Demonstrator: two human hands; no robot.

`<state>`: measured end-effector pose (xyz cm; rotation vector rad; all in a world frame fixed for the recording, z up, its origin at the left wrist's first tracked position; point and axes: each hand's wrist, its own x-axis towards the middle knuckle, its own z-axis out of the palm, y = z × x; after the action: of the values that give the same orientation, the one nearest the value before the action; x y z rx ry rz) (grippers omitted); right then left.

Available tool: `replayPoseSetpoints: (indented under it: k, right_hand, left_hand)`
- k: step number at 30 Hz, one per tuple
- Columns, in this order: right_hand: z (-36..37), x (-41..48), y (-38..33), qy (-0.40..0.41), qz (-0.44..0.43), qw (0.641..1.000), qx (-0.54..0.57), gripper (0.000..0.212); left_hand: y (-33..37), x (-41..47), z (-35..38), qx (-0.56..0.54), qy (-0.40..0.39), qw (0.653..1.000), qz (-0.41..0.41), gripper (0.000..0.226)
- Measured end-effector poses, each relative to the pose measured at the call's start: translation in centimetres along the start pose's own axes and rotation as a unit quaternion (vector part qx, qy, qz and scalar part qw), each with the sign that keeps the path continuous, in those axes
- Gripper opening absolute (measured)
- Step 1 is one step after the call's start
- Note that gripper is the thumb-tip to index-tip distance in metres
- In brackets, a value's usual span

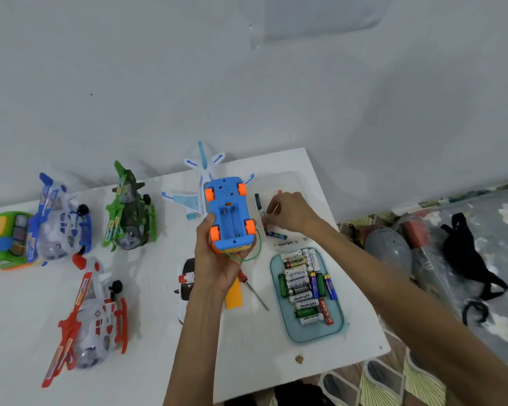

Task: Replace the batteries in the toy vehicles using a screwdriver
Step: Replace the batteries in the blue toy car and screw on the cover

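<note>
White tabletop [123,361] against pale wall. Above it, clamped belly-up in left hand [217,259]: blue plastic toy car with orange wheels [230,218], battery bay open. Curled over small loose batteries [277,235], right hand [289,213], grasp impossible to tell. Red-handled screwdriver [255,290] half hidden behind left hand.

We see white table [159,332]; far left edge: green toy vehicle [0,241]; then blue helicopter [62,218], green helicopter [129,218]; red helicopter [94,312] nearer front; white plane [200,183] at back; white car [185,288], orange cover [234,294], screwdriver [254,291] mid; teal tray [317,332] of batteries [302,288] right; clear tray [294,178] behind; brown scrap [299,359] near front edge.
</note>
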<state>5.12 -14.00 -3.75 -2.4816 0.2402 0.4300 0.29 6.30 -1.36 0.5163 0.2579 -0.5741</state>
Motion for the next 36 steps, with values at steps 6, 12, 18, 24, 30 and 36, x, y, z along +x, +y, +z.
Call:
replayPoseSetpoints:
  k: [6, 12, 18, 24, 30, 36]
  right_hand:
    - [0.9, -0.2, -0.4, 0.028, -0.002, 0.999, -0.025, 0.025]
    - [0.1, -1.2, 0.1, 0.035, -0.053, 0.994, -0.084, 0.03]
    - [-2.4, -3.4, -0.2, 0.1, 0.055, 0.946, 0.303, 0.017]
    - [-5.2, -8.0, -5.1, 0.177, -0.034, 0.861, 0.476, 0.02]
    - [-4.6, -12.1, -8.7, 0.205, -0.135, 0.932, 0.266, 0.017]
    - [-2.1, -11.5, -8.4, 0.222, -0.179, 0.943, 0.172, 0.017]
  left_hand:
    - [-0.3, 0.8, 0.0, 0.003, 0.003, 1.0, -0.002, 0.101]
    - [-0.7, 1.2, 0.0, 0.009, 0.007, 1.0, -0.006, 0.097]
    - [-0.8, 0.8, 0.3, 0.03, 0.013, 0.999, -0.003, 0.086]
    - [-0.9, 0.2, 0.7, 0.071, 0.025, 0.997, 0.014, 0.055]
    - [-0.7, -0.3, 0.3, 0.106, 0.054, 0.992, 0.032, 0.039]
    - [-0.3, -0.6, 0.5, 0.121, 0.054, 0.99, 0.042, 0.027]
